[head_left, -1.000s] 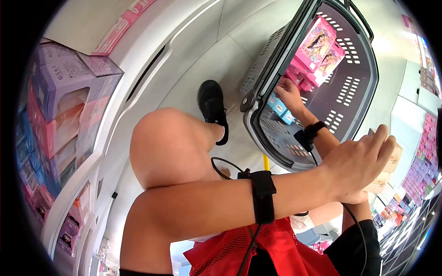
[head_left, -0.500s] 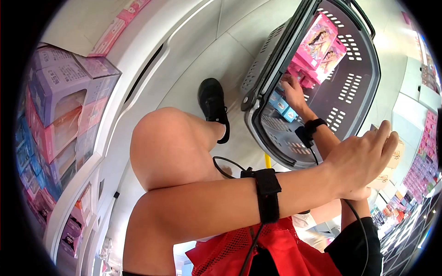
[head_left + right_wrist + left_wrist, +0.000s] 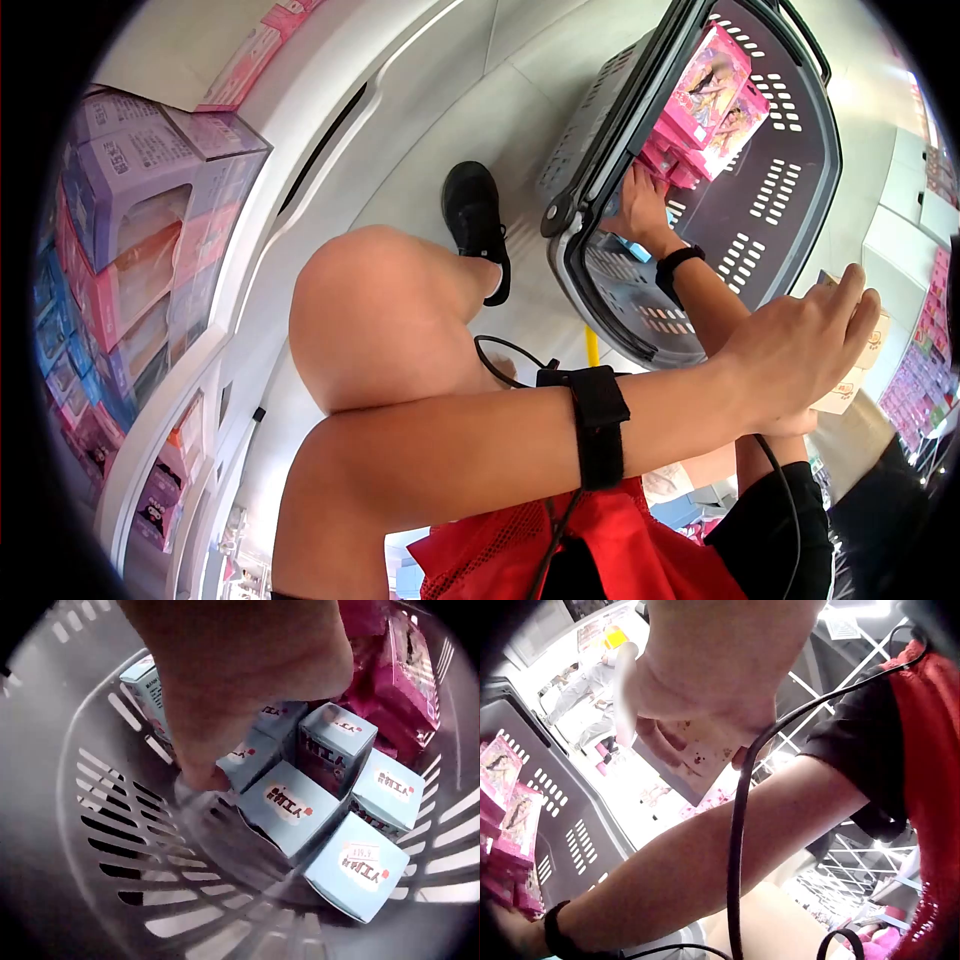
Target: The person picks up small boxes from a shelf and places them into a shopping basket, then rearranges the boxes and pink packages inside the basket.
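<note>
My right hand (image 3: pixel 640 210) reaches down into a grey shopping basket (image 3: pixel 808 190). In the right wrist view its thumb tip is right at the edge of a light-blue box (image 3: pixel 247 761), one of several small light-blue boxes (image 3: pixel 289 802) standing in the basket's bottom. The palm hides the other fingers, so I cannot tell whether they grip a box. Pink doll-picture boxes (image 3: pixel 712 90) are stacked at the basket's far end, just beyond this hand. Outside the basket, my left hand (image 3: pixel 795 355) holds a pale tan box (image 3: pixel 705 754) with brown printed marks.
White shelving (image 3: pixel 330 130) on the left carries stacked purple and pink packages (image 3: pixel 140 185). A black shoe (image 3: pixel 474 215) and a bent knee (image 3: pixel 370 300) are between shelf and basket. Cables (image 3: pixel 739 855) hang from the wrist straps. Displays of pink goods (image 3: pixel 925 350) stand at the far right.
My right hand has shifted over the light-blue boxes and now covers most of them in the head view. The left hand keeps holding its box. A dark-clothed figure has appeared at lower right.
</note>
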Tool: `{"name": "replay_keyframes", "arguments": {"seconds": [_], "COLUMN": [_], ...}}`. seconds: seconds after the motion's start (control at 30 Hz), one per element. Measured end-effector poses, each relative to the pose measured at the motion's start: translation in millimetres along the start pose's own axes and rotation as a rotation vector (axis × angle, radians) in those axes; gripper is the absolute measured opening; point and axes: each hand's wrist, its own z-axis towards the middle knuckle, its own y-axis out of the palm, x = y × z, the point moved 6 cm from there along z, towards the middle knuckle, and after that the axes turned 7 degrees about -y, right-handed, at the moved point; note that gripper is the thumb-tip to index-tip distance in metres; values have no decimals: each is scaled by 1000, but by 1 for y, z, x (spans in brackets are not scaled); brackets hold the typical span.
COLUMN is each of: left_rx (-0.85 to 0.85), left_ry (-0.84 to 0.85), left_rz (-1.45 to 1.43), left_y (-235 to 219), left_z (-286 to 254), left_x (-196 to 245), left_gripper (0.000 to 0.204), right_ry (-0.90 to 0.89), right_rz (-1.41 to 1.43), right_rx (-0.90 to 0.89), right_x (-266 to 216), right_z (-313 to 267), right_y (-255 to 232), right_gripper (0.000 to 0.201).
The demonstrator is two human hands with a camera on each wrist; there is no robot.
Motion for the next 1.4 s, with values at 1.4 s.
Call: {"name": "replay_keyframes", "arguments": {"seconds": [1.4], "left_rx": [158], "left_ry": [59], "left_rz": [132], "left_y": [0], "left_z": [0], "left_x": [-2], "left_gripper": [96], "right_ry": [-100], "right_rz": [107], "right_rx": [-41], "right_x": [9], "right_z": [12], "right_y": [-1], "right_gripper": [125]}}
